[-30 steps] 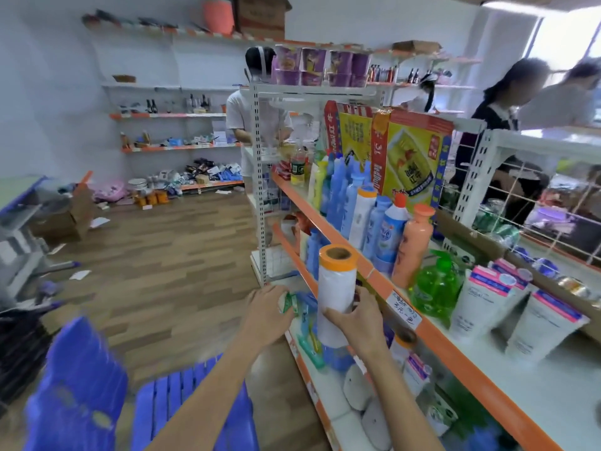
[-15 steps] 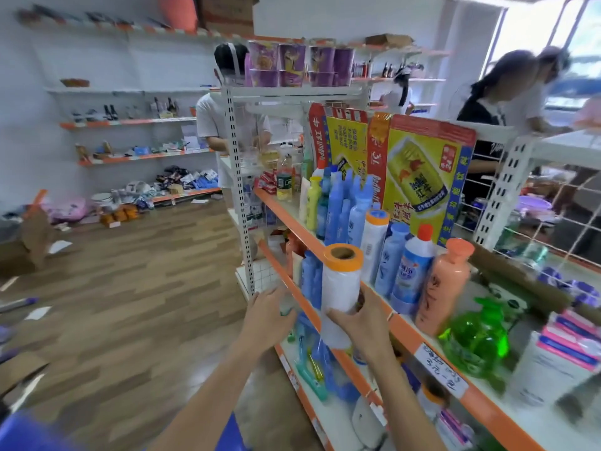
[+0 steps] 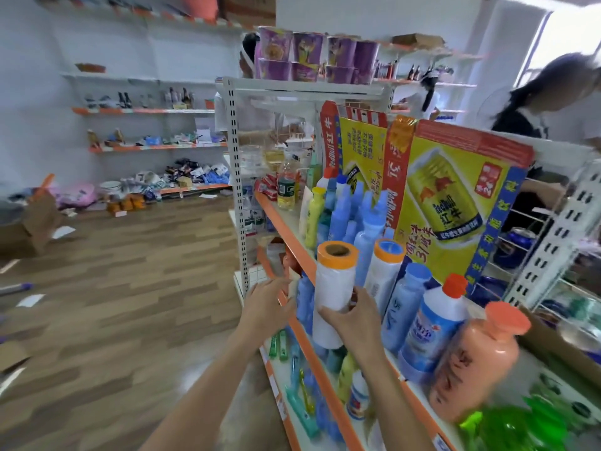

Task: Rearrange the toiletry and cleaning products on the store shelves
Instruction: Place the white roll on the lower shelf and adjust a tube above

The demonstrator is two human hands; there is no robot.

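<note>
Upright in right hand (image 3: 353, 320), white roll (image 3: 333, 288).

Shop: stocked shelves (image 3: 292, 222), price tags.

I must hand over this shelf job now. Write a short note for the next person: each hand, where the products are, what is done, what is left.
Right hand: grips the white roll with orange end, upright, in front of the orange shelf edge, not yet set down.
Left hand: open, at the shelf edge beside the roll, holding nothing that I can see.
On the shelf: a second similar roll, blue bottles, a bottle with a red cap, a peach bottle.
Done: cannot tell from this view.
Left: probably place the held roll by its twin, then tidy the lower shelf.
</note>
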